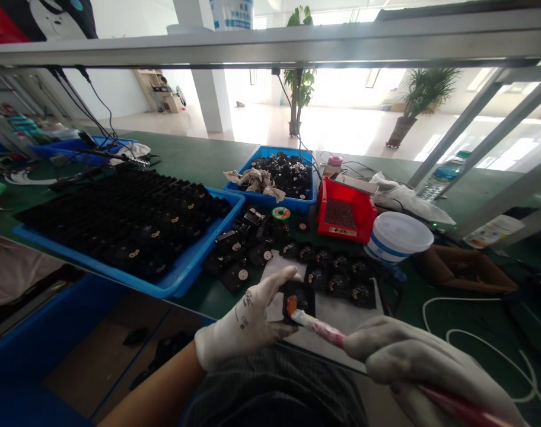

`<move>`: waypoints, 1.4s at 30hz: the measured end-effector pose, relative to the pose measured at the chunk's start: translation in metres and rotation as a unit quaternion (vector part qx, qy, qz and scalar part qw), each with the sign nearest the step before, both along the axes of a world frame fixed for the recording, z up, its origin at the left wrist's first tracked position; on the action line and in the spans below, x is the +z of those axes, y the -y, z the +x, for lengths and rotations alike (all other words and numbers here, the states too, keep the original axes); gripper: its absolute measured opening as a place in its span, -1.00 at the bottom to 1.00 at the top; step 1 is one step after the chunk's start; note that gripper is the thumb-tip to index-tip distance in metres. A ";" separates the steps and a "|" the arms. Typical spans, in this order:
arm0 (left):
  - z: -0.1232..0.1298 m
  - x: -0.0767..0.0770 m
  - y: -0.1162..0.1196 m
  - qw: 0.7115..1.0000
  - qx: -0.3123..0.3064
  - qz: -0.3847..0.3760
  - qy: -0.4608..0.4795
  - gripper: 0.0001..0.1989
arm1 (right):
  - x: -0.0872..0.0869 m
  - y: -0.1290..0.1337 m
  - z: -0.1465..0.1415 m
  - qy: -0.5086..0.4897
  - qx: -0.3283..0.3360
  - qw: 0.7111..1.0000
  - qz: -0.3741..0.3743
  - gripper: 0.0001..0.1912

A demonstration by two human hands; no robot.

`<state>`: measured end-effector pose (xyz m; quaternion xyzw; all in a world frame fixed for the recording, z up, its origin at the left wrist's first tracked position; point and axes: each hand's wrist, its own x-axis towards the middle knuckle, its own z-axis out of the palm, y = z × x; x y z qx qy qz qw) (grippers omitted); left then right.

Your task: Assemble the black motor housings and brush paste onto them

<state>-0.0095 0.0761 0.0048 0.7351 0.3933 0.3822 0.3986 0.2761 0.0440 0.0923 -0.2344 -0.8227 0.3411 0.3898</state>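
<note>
My left hand (248,314), in a white work glove, grips a small black square housing (302,296) by its edges, thumb on the far side and fingers on the near side. My right hand (413,356), gloved too, is wrapped round a red-handled brush (326,332). White wrapping covers the front of its handle, and its orange tip lies over the open face of the housing, apparently touching inside. Just beyond, rows of similar black housings (339,281) with wires in them rest on a pale sheet (355,323). Loose black parts (235,276) lie left of the sheet.
A blue tray (177,287) of stacked black parts stands left. Behind are a blue bin (270,201) with small parts and a cloth, a red bin (348,230) of small brown pieces, and a white bucket (399,237). A shelf beam (270,50) crosses overhead.
</note>
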 end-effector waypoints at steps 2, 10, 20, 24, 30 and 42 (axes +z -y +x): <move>-0.001 0.004 0.000 1.000 -0.020 0.010 -0.014 -0.08 | 0.001 -0.008 0.004 -0.033 -0.025 0.996 -0.082 -0.84; 0.003 0.001 0.001 0.992 -0.039 0.110 -0.056 -0.13 | -0.011 -0.025 -0.012 -0.138 -0.236 0.931 -0.243 -0.63; 0.006 -0.013 0.000 0.999 0.039 -0.006 0.013 -0.09 | -0.019 -0.004 -0.025 -0.231 -0.387 0.879 -0.156 -0.67; 0.011 -0.012 0.000 0.997 0.062 -0.036 0.027 -0.08 | -0.029 0.003 -0.032 -0.223 -0.354 0.896 -0.150 -0.73; 0.006 -0.024 -0.005 0.995 0.050 -0.088 -0.010 -0.06 | -0.030 0.010 -0.015 -0.108 -0.219 0.967 -0.078 -0.83; 0.017 -0.064 -0.043 0.974 0.109 0.039 -0.196 -0.24 | -0.045 0.010 0.032 -0.349 -0.411 0.831 -0.138 -0.86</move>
